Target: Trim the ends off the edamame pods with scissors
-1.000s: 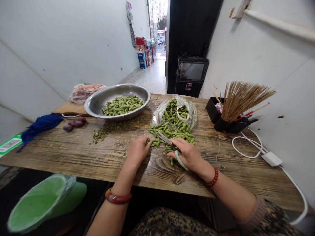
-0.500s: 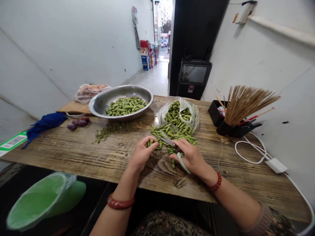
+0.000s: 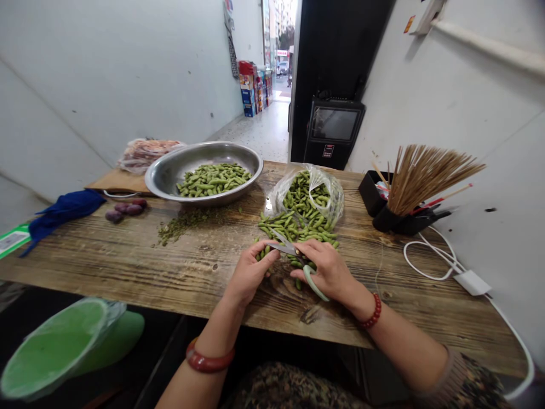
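Green edamame pods (image 3: pixel 262 252) are pinched in my left hand (image 3: pixel 250 271), between the thumb and curled fingers. My right hand (image 3: pixel 326 269) is closed on scissors (image 3: pixel 313 281) with pale green handles. Their blades are parted and point left, reaching the fingertips of my left hand. Behind both hands, a pile of loose edamame (image 3: pixel 293 227) spills from a clear plastic bag (image 3: pixel 336 199). A wide steel basin (image 3: pixel 164 180) to the left holds more pods. Small green trimmings (image 3: pixel 176 226) lie scattered on the wood in front of it.
Several purple-red bulbs (image 3: pixel 123 209) and a blue cloth (image 3: pixel 63 213) lie at the left of the wooden table (image 3: pixel 187 284). A lined green bin (image 3: pixel 55 346) stands below. On the right are skewers (image 3: pixel 419 176) in a black holder and a white cable with an adapter (image 3: pixel 472 283).
The scissors and my left hand have come together, so the blades now reach the pods at my left fingertips. The view has shifted slightly.
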`<state>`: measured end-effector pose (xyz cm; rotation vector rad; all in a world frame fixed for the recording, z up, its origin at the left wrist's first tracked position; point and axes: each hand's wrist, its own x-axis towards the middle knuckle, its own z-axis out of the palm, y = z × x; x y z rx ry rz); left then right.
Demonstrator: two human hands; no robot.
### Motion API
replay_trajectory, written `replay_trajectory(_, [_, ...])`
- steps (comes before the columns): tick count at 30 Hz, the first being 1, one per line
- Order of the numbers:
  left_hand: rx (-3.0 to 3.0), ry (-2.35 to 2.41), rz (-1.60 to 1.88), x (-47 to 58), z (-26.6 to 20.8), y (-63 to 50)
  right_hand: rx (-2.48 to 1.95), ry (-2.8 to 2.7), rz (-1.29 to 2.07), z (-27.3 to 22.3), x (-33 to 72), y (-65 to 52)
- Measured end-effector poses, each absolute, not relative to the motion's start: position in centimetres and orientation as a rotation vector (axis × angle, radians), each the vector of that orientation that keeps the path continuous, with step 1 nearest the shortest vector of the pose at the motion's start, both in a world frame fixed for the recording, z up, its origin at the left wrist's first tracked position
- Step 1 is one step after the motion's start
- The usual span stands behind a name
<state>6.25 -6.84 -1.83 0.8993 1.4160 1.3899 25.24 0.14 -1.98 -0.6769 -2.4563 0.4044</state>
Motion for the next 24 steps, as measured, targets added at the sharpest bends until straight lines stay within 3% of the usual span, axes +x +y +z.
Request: replay_trajectory(24, [0.934, 1.41, 1.38, 6.6, -1.83, -6.98, -0.67, -2.493, 0.377, -1.61, 25.17, -0.14])
